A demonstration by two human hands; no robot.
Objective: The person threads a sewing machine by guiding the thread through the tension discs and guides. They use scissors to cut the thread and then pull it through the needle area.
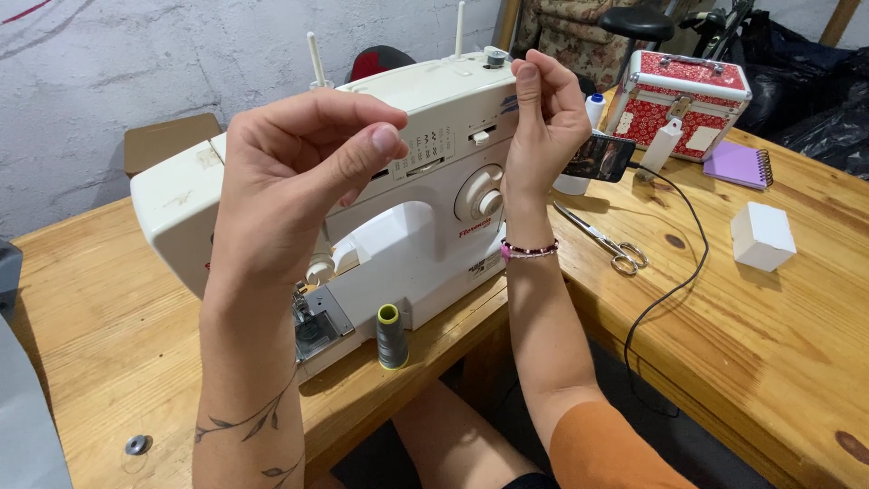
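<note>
1. Up in front of the white sewing machine (407, 199), both hands are raised with fingertips pressed together, as if a fine thread ran taut between them; the thread itself is too thin to make out.
2. The left hand (299, 172) has thumb against forefinger in a pinch, level with the machine's arm, and the wrist is turned so the thumb faces the camera.
3. The right hand (543, 118) pinches likewise, held high beside the machine's top near the spool pins, probably to keep any line straight and clear of the body.
4. A grey thread cone (391, 337) stands upright on the desk (751, 335), just beside the needle plate, within easy reach.
5. Scissors (605, 240) lie flat right of the machine, near the right wrist, apart from the white box (762, 235).
</note>
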